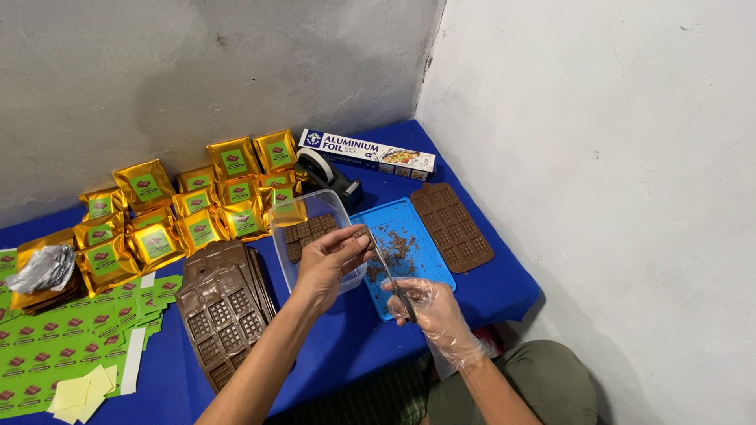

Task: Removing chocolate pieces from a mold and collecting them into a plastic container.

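Nearest you, at six o'clock, your knee in olive trousers (pixel 543 378) pokes out past the front edge of the blue table (pixel 346 346). Your right hand (pixel 433 311), in a clear plastic glove, is closed around the dark handle of a knife (pixel 391 275); its blade angles up toward eleven o'clock. Your bare left hand (pixel 331 260) pinches a small chocolate piece (pixel 361 234) at the blade's tip, over the rim of a clear plastic container (pixel 315 206) holding more chocolate. Just right of the hands lies a blue cutting board (pixel 421 252) strewn with crumbs, then a brown mould (pixel 457 224) close to the table's right edge. Open blue surface lies below your left forearm. At nine o'clock, a stack of brown moulds (pixel 224 307), gold pouches (pixel 157 236) and green label sheets (pixel 47 346), cut off at the left border. How the knife meets the piece is hard to make out.
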